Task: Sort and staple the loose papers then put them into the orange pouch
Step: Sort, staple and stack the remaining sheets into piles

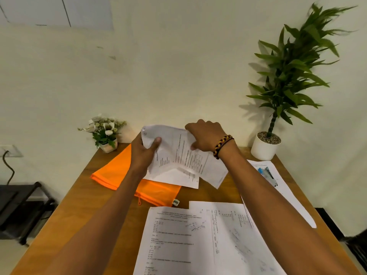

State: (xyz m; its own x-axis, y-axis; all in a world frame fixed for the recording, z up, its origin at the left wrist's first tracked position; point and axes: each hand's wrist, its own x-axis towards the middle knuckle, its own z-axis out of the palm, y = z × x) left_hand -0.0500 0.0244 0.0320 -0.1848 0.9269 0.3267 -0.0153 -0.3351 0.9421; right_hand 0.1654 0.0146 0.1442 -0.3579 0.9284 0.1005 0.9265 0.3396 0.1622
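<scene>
1. Held above the far part of the worktop [65,215]: a bundle of papers [178,153], raised over the orange pouch [117,171], gripped by both hands. Left hand [144,153] with thumb on the front and fingers curled behind the left edge; right hand [204,135] with fingers curled over the top right corner.
2. Risk of creasing or tearing: sheets already bowed and crumpled between the two grips, likely worse with any pull apart or tighter squeeze.
3. Risk of a slip: lower sheets fanned out and hanging loose toward the pouch, apt to slide free and land out of order.
4. Risk of a mixed sort: more loose sheets [198,239] lying nearer than the pouch, overlapped and turned different ways; easy to merge the wrong pages if the bundle drops onto them.
5. Risk of a skewed staple: edges not squared, so a staple now probably misses some pages. No stapler clearly in view; only what look like pens [267,175] on a sheet [288,195] to the right of the pouch.
6. Risk at the pouch: lying flat, partly under the bundle, opening not visible; crumpled sheets apt to snag going in.
7. Risk of a knock: flower pot [107,145] just beyond the pouch and white plant pot [264,147] far to its right, both near the elbows' path.
</scene>
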